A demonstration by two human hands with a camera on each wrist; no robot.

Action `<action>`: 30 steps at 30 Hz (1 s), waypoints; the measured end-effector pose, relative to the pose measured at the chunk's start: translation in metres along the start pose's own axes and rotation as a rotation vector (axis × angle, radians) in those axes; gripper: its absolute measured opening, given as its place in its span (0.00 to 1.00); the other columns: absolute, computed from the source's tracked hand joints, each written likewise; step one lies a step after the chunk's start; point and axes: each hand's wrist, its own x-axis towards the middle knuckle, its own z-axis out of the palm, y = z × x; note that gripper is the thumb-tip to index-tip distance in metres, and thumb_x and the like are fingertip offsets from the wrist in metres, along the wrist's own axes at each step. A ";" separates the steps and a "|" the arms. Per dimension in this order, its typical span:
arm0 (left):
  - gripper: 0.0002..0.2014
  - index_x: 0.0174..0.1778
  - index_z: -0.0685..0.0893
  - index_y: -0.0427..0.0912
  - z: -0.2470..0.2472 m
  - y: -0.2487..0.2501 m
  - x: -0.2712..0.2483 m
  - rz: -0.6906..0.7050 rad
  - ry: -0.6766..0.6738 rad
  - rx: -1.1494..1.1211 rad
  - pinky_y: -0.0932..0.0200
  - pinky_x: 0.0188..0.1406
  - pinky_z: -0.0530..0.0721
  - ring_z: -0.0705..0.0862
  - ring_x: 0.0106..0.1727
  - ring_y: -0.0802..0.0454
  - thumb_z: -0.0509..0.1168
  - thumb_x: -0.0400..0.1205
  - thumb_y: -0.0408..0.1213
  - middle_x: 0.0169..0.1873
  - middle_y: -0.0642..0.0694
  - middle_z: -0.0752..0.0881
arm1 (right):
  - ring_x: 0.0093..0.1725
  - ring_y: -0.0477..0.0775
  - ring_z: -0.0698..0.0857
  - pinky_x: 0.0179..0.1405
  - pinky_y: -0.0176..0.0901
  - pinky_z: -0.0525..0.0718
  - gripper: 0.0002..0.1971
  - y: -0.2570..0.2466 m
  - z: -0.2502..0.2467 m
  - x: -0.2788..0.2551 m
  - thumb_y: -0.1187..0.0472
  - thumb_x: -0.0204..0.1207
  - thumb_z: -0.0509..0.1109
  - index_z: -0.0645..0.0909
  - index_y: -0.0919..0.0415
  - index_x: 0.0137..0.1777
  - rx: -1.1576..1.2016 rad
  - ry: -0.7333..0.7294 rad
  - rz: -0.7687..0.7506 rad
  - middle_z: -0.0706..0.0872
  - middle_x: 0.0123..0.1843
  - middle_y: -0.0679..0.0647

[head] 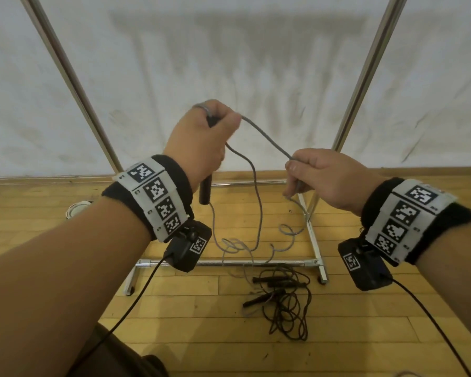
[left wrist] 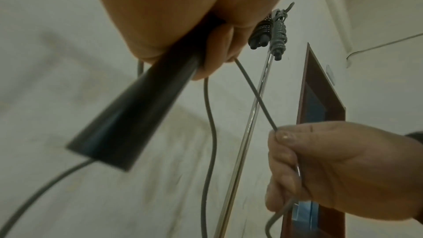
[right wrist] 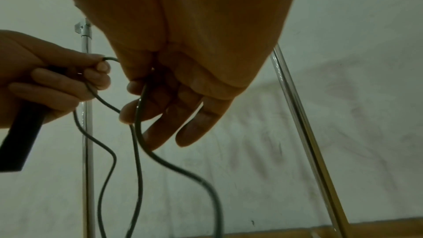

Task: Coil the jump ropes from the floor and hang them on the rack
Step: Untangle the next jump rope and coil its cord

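My left hand [head: 201, 140] is raised in front of the rack and grips a black jump-rope handle [head: 205, 191] together with a loop of its grey cord [head: 267, 140]. The handle [left wrist: 128, 115] points down out of my fist. My right hand [head: 324, 175] pinches the same grey cord [left wrist: 254, 93] between thumb and forefinger, a short way right of my left hand [right wrist: 45, 82]; its other fingers [right wrist: 196, 126] hang loosely. The cord's slack [head: 256, 213] drops to the floor. Two coiled ropes [left wrist: 272, 30] hang on the rack's top bar.
A chrome rack stands ahead with two slanted uprights [head: 365, 77] and a base bar [head: 229, 263] on the wooden floor. A tangle of black jump ropes [head: 283, 300] lies in front of the base. A small round object [head: 76, 209] sits at left. A white sheet covers the wall.
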 end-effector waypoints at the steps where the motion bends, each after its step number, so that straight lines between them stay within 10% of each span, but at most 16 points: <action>1: 0.08 0.43 0.83 0.49 -0.002 0.002 0.001 0.011 0.044 -0.034 0.63 0.18 0.70 0.71 0.19 0.58 0.67 0.89 0.42 0.20 0.60 0.75 | 0.51 0.57 0.90 0.61 0.61 0.86 0.19 0.004 -0.001 0.000 0.52 0.90 0.60 0.87 0.57 0.43 -0.018 0.001 0.007 0.94 0.43 0.52; 8: 0.08 0.44 0.81 0.48 -0.016 0.006 0.009 0.022 0.303 -0.177 0.60 0.20 0.69 0.68 0.21 0.56 0.67 0.86 0.46 0.25 0.56 0.73 | 0.45 0.27 0.84 0.41 0.25 0.73 0.18 0.040 0.009 -0.003 0.52 0.91 0.59 0.87 0.55 0.46 -0.191 -0.148 0.144 0.91 0.43 0.41; 14: 0.06 0.44 0.82 0.50 -0.036 -0.003 0.018 -0.009 0.447 -0.163 0.59 0.19 0.71 0.70 0.20 0.56 0.67 0.84 0.46 0.27 0.53 0.77 | 0.56 0.46 0.84 0.52 0.42 0.75 0.19 0.069 0.011 -0.011 0.51 0.92 0.54 0.86 0.54 0.50 -0.533 -0.377 0.337 0.88 0.52 0.42; 20: 0.17 0.76 0.84 0.58 -0.024 -0.021 0.003 -0.082 0.029 0.295 0.58 0.25 0.85 0.85 0.25 0.59 0.65 0.91 0.45 0.58 0.59 0.89 | 0.44 0.47 0.87 0.48 0.40 0.80 0.20 0.050 0.005 0.001 0.53 0.90 0.57 0.87 0.62 0.47 -0.476 -0.245 0.273 0.92 0.42 0.49; 25: 0.21 0.79 0.81 0.64 -0.002 -0.014 -0.011 -0.040 -0.290 0.357 0.58 0.27 0.88 0.85 0.26 0.58 0.67 0.90 0.42 0.65 0.67 0.88 | 0.33 0.42 0.84 0.39 0.36 0.77 0.20 0.012 0.005 0.005 0.50 0.90 0.58 0.83 0.56 0.39 -0.372 -0.164 0.081 0.90 0.33 0.49; 30: 0.18 0.75 0.82 0.67 0.012 -0.009 -0.019 0.000 -0.568 0.480 0.65 0.25 0.82 0.82 0.22 0.64 0.66 0.91 0.45 0.24 0.70 0.85 | 0.31 0.42 0.85 0.37 0.36 0.78 0.17 -0.011 0.010 0.001 0.49 0.89 0.59 0.81 0.54 0.42 -0.304 -0.238 0.016 0.87 0.31 0.49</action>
